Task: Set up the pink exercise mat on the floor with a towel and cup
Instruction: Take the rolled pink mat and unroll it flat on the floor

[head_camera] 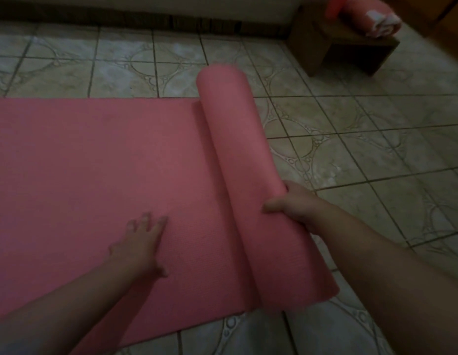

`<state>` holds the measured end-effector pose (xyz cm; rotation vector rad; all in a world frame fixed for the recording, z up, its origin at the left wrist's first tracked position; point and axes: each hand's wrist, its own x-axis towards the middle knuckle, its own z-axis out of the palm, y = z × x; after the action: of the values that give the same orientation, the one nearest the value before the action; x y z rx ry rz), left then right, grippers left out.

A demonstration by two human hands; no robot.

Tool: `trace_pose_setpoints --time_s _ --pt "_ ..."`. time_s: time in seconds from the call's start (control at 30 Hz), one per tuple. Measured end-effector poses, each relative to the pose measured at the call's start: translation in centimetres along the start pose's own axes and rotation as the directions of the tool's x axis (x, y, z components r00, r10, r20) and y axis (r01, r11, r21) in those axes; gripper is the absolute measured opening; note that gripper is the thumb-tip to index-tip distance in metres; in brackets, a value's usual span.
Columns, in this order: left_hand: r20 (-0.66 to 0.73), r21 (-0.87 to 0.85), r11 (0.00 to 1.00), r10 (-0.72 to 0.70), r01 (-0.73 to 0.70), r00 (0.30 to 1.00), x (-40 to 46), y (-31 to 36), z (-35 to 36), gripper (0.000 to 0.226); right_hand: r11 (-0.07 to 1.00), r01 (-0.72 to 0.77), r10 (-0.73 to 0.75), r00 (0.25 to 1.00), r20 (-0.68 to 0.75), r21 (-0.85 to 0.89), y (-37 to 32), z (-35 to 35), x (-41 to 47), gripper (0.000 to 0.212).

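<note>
The pink exercise mat (94, 162) lies partly unrolled on the tiled floor, its flat part reaching to the left edge of view. Its rolled part (238, 149) lies across the mat's right end. My right hand (292, 203) grips the near part of the roll, thumb on top and fingers behind it. My left hand (140, 242) rests flat on the unrolled mat with fingers spread. A rolled pink and white towel (374, 19) lies on a low wooden stool at the top right, next to a pink cup (334, 6) cut off by the frame.
The low wooden stool (351, 49) stands at the back right on the patterned tile floor (376, 149). A dark base strip and pale wall (146, 11) run along the back. The room is dim.
</note>
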<state>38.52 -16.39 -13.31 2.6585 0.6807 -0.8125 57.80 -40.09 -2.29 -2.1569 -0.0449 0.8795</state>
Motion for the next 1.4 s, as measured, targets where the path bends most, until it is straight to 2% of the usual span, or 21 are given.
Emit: trace_pose_setpoints --time_s 0.17,0.27,0.33,0.4,0.47,0.53,0.57,0.6,0.7,0.77,0.83,0.9,0.97,1.03,1.27,1.4 --pt "0.017 0.074 0.994 -0.083 0.081 0.996 -0.7 -2.5 -0.2 0.130 0.996 0.006 -0.012 0.996 0.083 0.084 0.2 0.7 -0.1 0.066" --pt "-0.003 0.100 0.988 -0.118 0.118 0.993 -0.8 -1.0 -0.4 0.120 0.988 -0.002 -0.004 0.999 0.038 0.156 1.3 -0.3 -0.3 0.076" --pt "-0.029 0.096 0.992 -0.079 0.082 0.996 -0.4 0.2 -0.6 0.108 0.989 0.023 -0.016 0.998 -0.053 0.148 2.2 -1.3 -0.3 0.088" --pt "-0.016 0.059 0.998 -0.022 0.023 1.000 0.1 1.3 -1.0 0.108 0.992 0.123 -0.116 0.972 -0.203 0.019 2.8 -2.2 -0.2 0.091" --pt "0.005 -0.008 0.999 0.037 -0.037 0.999 0.7 2.7 -1.6 0.109 0.949 0.242 -0.296 0.903 -0.311 -0.200 3.1 -2.6 -0.1 0.075" --pt "-0.003 -0.071 0.994 0.086 -0.086 0.996 1.2 4.5 -1.9 0.105 0.893 0.276 -0.397 0.855 -0.333 -0.356 2.9 -2.0 -0.1 0.055" --pt "-0.009 -0.089 0.990 0.105 -0.105 0.994 1.5 5.3 -1.9 0.103 0.878 0.241 -0.391 0.860 -0.328 -0.413 2.7 -1.4 -0.1 0.054" --pt "-0.015 -0.088 0.988 0.123 -0.124 0.992 1.7 6.0 -1.9 0.101 0.869 0.178 -0.348 0.882 -0.316 -0.462 2.6 -0.7 -0.1 0.064" --pt "-0.028 -0.014 0.983 0.185 -0.186 0.982 2.3 7.4 -1.5 0.103 0.828 -0.032 -0.153 0.948 -0.281 -0.560 2.4 1.0 0.2 0.124" --pt "0.000 0.011 0.983 0.184 -0.184 0.983 2.4 7.5 -1.0 0.109 0.813 -0.113 -0.081 0.949 -0.303 -0.571 2.8 1.1 0.4 0.141" --pt "0.039 0.038 0.986 0.161 -0.162 0.986 2.2 7.2 -0.3 0.120 0.801 -0.182 -0.033 0.938 -0.346 -0.570 3.5 0.5 0.5 0.147" --pt "0.048 0.091 0.983 0.153 -0.157 0.987 2.0 6.8 0.5 0.131 0.811 -0.201 -0.035 0.921 -0.389 -0.549 4.4 -0.2 0.4 0.147" --pt "0.037 0.106 0.983 0.149 -0.152 0.988 2.1 6.7 0.9 0.134 0.864 -0.121 -0.083 0.923 -0.375 -0.488 4.9 -0.5 0.5 0.140" --pt "0.031 0.098 0.985 0.139 -0.141 0.990 2.2 6.7 1.0 0.135 0.891 -0.043 -0.117 0.940 -0.321 -0.452 4.6 -0.5 0.7 0.130" --pt "0.005 0.147 0.987 0.067 -0.067 0.998 1.8 5.2 0.9 0.133 0.907 0.078 -0.156 0.975 -0.156 -0.414 1.4 1.6 0.9 0.104" --pt "0.007 0.133 0.991 0.025 -0.026 1.000 1.7 4.0 1.0 0.134 0.900 0.091 -0.138 0.987 -0.079 -0.427 0.4 2.8 0.8 0.108"
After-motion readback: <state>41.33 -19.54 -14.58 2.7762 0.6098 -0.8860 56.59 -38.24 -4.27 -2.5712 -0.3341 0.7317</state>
